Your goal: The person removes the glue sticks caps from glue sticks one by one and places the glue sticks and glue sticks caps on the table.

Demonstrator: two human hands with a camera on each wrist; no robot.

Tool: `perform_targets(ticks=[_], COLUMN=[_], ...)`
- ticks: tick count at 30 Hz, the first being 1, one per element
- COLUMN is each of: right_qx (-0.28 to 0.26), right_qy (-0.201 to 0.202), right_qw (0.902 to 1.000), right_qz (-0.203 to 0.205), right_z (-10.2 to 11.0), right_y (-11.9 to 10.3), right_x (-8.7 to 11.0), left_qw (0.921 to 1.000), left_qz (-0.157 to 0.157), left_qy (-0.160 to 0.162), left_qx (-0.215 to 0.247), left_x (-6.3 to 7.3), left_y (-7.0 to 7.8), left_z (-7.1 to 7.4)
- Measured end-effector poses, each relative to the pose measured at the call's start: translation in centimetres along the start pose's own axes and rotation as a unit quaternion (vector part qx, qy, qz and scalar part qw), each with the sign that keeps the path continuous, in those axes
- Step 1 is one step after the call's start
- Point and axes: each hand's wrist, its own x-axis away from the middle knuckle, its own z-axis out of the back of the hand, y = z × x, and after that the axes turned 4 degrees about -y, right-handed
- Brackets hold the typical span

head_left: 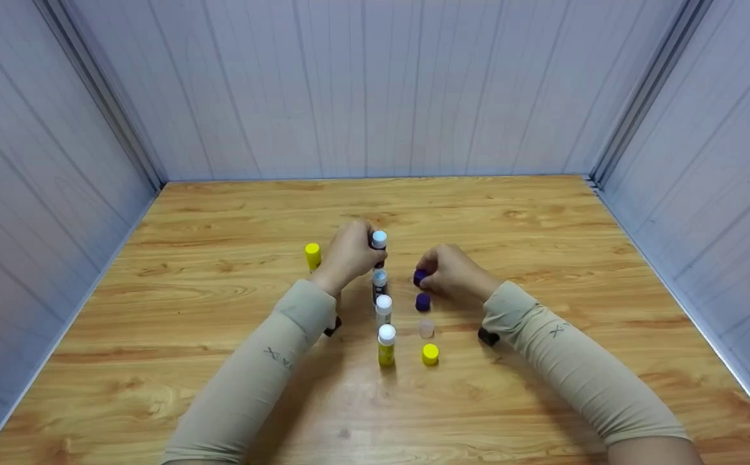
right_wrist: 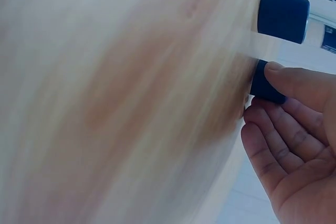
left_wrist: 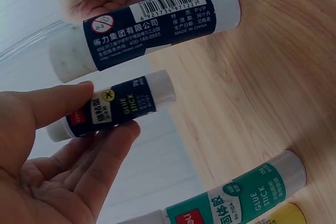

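Observation:
In the head view, several uncapped glue sticks stand upright in a row. My left hand (head_left: pixel 349 254) grips the farthest one, a small navy glue stick (left_wrist: pixel 118 104), between thumb and fingers. Beside it stands a larger navy glue stick (left_wrist: pixel 157 27). Nearer me are a green-labelled glue stick (left_wrist: pixel 239 198) and a yellow glue stick (head_left: pixel 386 352). To the right of the row, my right hand (head_left: pixel 457 271) pinches a dark blue cap (right_wrist: pixel 266 83) at the table surface. Another dark blue cap (right_wrist: pixel 283 15) sits close by, untouched.
A whitish translucent cap (head_left: pixel 426 328) and a yellow cap (head_left: pixel 430 354) continue the cap line toward me. Left of my left hand stands another stick with a yellow cap (head_left: pixel 312 255). Pale panel walls (head_left: pixel 362 90) enclose the wooden table (head_left: pixel 220 213) at the back and sides.

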Motion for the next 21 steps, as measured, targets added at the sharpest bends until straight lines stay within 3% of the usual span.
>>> perform_targets(ticks=[11,21], right_qx=[0.001,0.002], right_qy=[-0.001,-0.001], right_qw=[1.0,1.0], right_qz=[-0.003,-0.005], right_z=[0.0,0.1], right_y=[-0.2,-0.3], right_x=[0.1,0.0], left_qw=[0.9971,0.9942], left_qz=[0.033,0.044], left_qy=[-0.061,-0.089], left_qx=[-0.032,-0.041], left_x=[-0.7,-1.2], left_y=[-0.1,0.0], left_z=[-0.3,-0.4])
